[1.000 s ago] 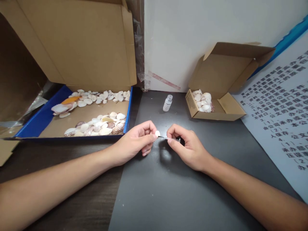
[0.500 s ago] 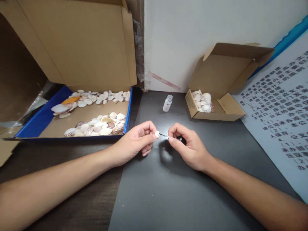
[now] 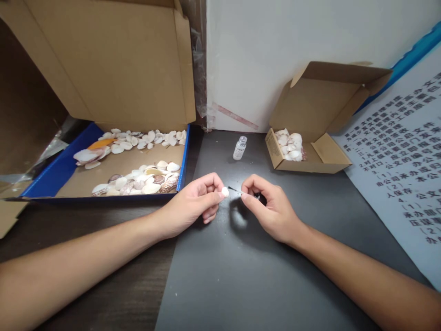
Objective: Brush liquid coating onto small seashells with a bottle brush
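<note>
Between the thumb and fingers of my left hand (image 3: 203,197) is a small white shell (image 3: 225,191). My right hand (image 3: 268,204) pinches a thin brush (image 3: 234,190) with a dark tip, which points left at the shell with a narrow gap between them. Part of a black cap shows under the right fingers. Beyond both hands a small open glass bottle (image 3: 239,149) with a white label stands upright on the dark grey mat (image 3: 275,280).
At the left, an open blue-sided box (image 3: 44,180) holds many white and brown shells and an orange piece. A small cardboard box (image 3: 310,166) with white shells stands at the back right. A printed sheet (image 3: 396,161) lies along the right side.
The brush tip has come away from the shell, and my right hand has shifted very slightly. The shell has turned a little in my left hand, showing a rounder face.
</note>
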Available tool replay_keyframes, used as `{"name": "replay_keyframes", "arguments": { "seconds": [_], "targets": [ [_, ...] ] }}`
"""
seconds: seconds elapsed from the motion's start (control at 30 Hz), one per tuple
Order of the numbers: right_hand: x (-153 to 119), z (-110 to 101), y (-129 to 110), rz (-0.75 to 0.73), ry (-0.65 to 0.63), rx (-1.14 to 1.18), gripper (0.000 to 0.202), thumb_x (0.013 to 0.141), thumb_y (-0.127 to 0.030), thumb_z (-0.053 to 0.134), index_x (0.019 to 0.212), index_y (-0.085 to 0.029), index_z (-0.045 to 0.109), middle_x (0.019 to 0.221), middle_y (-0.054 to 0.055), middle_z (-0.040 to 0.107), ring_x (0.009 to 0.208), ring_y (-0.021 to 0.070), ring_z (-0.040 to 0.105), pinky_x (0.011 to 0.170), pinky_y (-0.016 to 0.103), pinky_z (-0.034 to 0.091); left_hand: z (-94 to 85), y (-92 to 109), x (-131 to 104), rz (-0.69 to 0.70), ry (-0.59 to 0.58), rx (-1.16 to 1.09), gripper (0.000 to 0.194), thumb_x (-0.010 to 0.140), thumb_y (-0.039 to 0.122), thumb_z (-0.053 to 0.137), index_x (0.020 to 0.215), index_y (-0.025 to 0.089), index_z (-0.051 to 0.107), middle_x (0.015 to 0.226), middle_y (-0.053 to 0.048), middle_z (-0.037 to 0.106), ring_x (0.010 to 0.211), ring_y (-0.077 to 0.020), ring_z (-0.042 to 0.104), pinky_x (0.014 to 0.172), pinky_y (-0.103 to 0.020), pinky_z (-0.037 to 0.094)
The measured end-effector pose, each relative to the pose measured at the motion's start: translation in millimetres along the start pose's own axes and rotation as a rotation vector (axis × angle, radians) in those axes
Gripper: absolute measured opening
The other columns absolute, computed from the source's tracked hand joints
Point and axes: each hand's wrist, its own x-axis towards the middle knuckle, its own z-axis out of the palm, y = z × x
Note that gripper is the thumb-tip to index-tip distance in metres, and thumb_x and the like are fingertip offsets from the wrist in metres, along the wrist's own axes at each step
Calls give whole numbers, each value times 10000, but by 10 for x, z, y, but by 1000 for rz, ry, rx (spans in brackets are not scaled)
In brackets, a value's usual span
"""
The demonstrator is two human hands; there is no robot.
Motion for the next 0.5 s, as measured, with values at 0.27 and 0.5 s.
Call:
{"name": "replay_keyframes", "arguments": {
  "seconds": [0.27,0.5],
  "targets": [
    [4,12,0,39,-3,-73,97,869,-187,520,778,-208,494,618,-51,459,569,110,418,545,234,330,1,13,-5,-22,13,-2,171,895,246,628,821,193,484,544,98,416,446,-39,363,445,-158,363],
    [-17,-17,-10,-91,-62,30,113,885,-192,508,774,-207,490,605,-57,457,555,102,411,549,231,338,20,29,-20,-36,45,-31,192,857,251,666,800,194,492,545,93,417,448,-46,362,447,-166,357]
  ]
}}
